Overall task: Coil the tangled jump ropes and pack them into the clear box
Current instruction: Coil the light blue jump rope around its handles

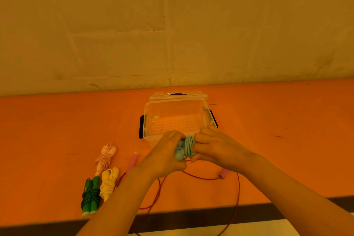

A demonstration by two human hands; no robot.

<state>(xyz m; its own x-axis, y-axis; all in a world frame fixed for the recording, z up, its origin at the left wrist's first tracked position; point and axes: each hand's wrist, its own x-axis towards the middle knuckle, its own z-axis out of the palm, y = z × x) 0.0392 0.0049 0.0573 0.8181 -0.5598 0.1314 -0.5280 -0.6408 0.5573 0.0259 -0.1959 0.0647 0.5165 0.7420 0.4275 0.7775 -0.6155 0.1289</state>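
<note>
A pale blue jump rope (pixel 186 148), wound into a tight bundle, sits between both hands just in front of the clear box (pixel 151 113). My left hand (pixel 164 156) grips its handle end and my right hand (pixel 214 146) pinches the wrapped cord. The box stands open, its lid tilted back behind it, and nothing shows inside. On the orange table to the left lie three coiled ropes: pink (pixel 104 157), yellow (pixel 108 183) and green (pixel 91 195). A loose red rope (pixel 238 193) with pink handles (pixel 223 174) sprawls under my arms and hangs over the front edge.
The orange table (pixel 57 130) backs onto a plain wall. Its dark front edge (pixel 191 214) runs just below my forearms. The box has black latches (pixel 141 126) on both sides.
</note>
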